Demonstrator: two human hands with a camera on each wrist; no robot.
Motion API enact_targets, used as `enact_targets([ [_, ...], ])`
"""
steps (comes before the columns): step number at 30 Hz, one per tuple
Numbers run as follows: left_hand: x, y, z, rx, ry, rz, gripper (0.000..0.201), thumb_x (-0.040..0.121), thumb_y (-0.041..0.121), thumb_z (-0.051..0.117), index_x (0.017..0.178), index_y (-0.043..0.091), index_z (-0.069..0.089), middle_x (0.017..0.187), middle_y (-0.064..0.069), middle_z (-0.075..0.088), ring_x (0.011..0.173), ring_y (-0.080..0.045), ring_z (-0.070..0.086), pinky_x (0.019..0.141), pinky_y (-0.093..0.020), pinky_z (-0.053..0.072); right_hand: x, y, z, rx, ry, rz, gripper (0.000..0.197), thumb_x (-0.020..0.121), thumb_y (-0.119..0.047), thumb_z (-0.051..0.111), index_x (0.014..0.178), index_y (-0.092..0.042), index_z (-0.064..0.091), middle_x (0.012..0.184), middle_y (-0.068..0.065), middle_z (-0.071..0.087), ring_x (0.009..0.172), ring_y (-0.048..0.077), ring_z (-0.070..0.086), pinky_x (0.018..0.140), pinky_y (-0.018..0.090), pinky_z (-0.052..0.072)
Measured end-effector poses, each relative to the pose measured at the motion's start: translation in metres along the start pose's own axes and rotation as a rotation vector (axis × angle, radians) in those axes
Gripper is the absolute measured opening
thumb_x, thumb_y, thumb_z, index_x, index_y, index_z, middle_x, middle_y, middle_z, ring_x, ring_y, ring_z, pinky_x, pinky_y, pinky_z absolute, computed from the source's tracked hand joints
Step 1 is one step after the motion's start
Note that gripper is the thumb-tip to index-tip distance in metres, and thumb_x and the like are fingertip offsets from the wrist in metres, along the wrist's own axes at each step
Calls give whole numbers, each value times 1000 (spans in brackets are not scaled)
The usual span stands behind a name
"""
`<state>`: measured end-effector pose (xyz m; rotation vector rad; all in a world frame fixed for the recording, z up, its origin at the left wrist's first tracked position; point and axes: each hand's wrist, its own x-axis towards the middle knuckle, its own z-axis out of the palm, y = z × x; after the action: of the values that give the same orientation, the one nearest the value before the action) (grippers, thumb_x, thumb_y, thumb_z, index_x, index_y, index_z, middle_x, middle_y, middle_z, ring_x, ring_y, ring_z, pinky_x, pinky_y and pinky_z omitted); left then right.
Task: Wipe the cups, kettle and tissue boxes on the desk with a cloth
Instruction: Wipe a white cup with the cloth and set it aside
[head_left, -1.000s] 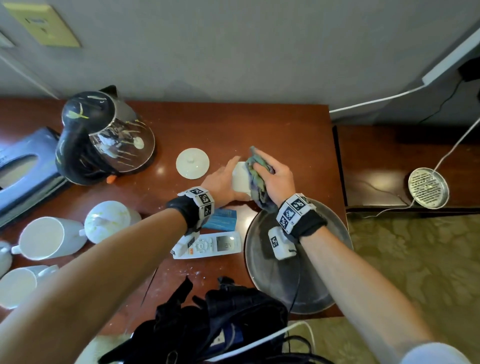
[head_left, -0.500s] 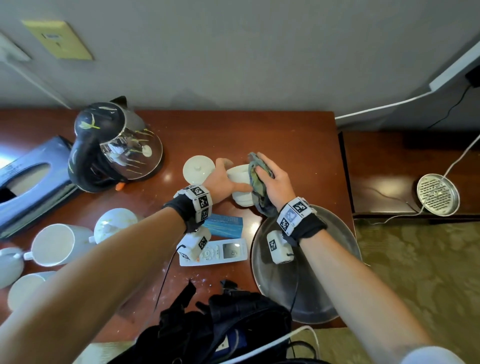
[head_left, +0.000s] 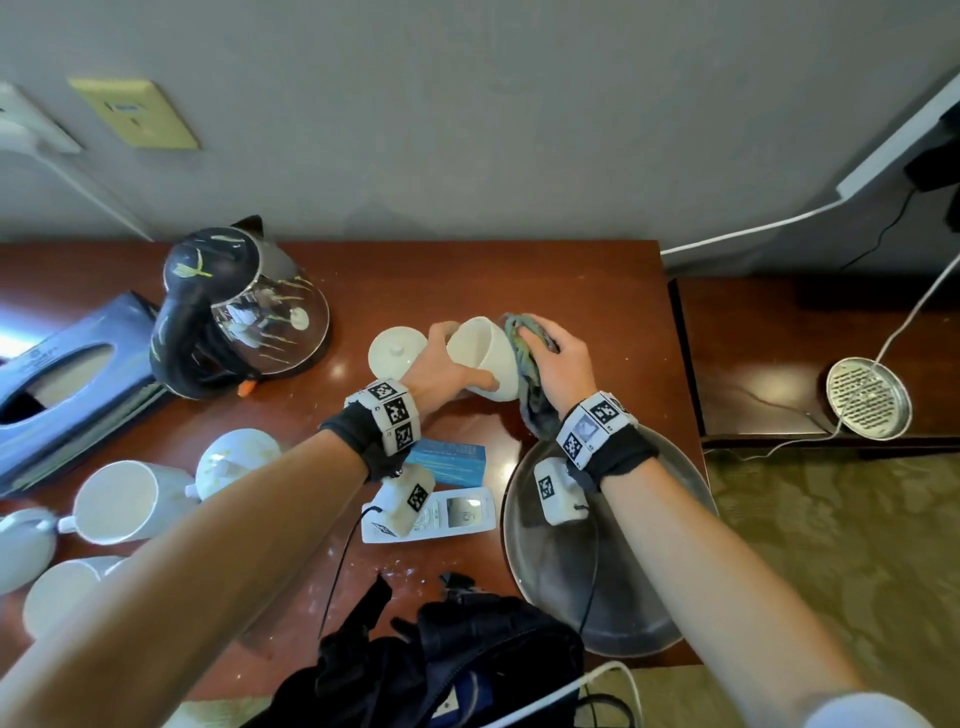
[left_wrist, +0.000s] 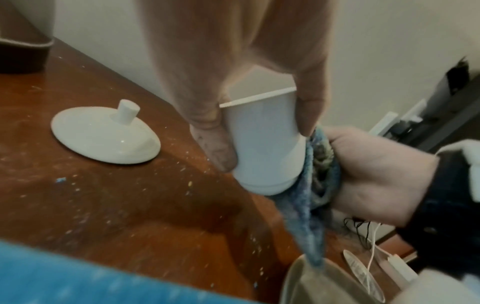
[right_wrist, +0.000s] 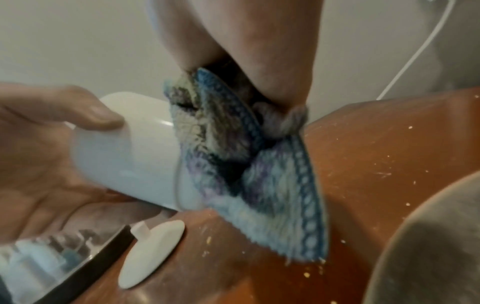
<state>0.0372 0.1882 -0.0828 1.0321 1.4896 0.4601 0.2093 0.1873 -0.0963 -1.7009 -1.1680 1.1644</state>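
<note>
My left hand (head_left: 447, 364) grips a white cup (head_left: 485, 356) (left_wrist: 262, 144) (right_wrist: 124, 156), lifted off the desk and tilted with its mouth to the upper left. My right hand (head_left: 558, 364) holds a bunched blue-grey cloth (head_left: 524, 358) (left_wrist: 314, 176) (right_wrist: 233, 148) pressed against the cup's right side and base. The cup's white lid (head_left: 397, 351) (left_wrist: 103, 133) lies on the desk just left of it. A glass kettle (head_left: 239, 312) with a black handle stands at the back left. Beside it at the far left lies a dark tissue box (head_left: 67, 374).
Several white cups (head_left: 117, 501) and a lid (head_left: 234, 460) sit at the left front. A blue box (head_left: 449, 460) and a white remote (head_left: 452, 514) lie under my left wrist. A round metal tray (head_left: 639, 597) overhangs the desk's right front. A black bag (head_left: 441, 670) is at the front edge.
The cup has come up off the desk and tipped sideways in my left hand. My right hand with the cloth has stayed against its side.
</note>
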Motion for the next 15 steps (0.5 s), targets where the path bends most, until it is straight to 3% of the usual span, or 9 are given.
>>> enact_targets([
  [3, -3, 11, -4, -46, 21, 14, 80, 76, 11, 80, 139, 23, 34, 112, 5, 47, 105, -18, 52, 89, -42, 58, 1, -11, 2, 50, 10, 28, 30, 98, -25, 59, 127, -21, 65, 122, -3, 67, 111, 13, 62, 102, 38, 50],
  [7, -12, 24, -13, -20, 38, 58, 80, 74, 14, 83, 138, 23, 36, 122, -3, 50, 108, -20, 57, 74, -28, 59, -16, -29, 3, 1, -18, -176, 30, 98, -24, 57, 127, -27, 64, 117, -14, 65, 111, 6, 61, 99, 29, 50],
  [10, -23, 32, -20, -11, 43, 89, 82, 63, 22, 87, 128, 30, 37, 126, -8, 55, 107, -24, 62, 78, -36, 61, -28, -35, 1, -50, -65, -339, 34, 97, -26, 58, 131, -29, 61, 129, -7, 62, 118, 10, 58, 100, 30, 49],
  [13, -35, 36, -25, 45, 84, 168, 95, 44, 41, 86, 125, 37, 38, 119, -5, 60, 105, -26, 63, 87, -49, 57, -30, -37, 1, 63, -98, -272, 28, 97, -34, 57, 124, -35, 60, 125, -4, 64, 111, 18, 63, 91, 36, 54],
  [15, -41, 36, -26, 93, 111, 228, 93, 43, 44, 85, 123, 43, 37, 115, -2, 62, 105, -25, 62, 91, -51, 53, -27, -42, 4, 297, -39, -101, 22, 99, -30, 56, 119, -25, 61, 111, 0, 69, 98, 16, 68, 84, 34, 57],
])
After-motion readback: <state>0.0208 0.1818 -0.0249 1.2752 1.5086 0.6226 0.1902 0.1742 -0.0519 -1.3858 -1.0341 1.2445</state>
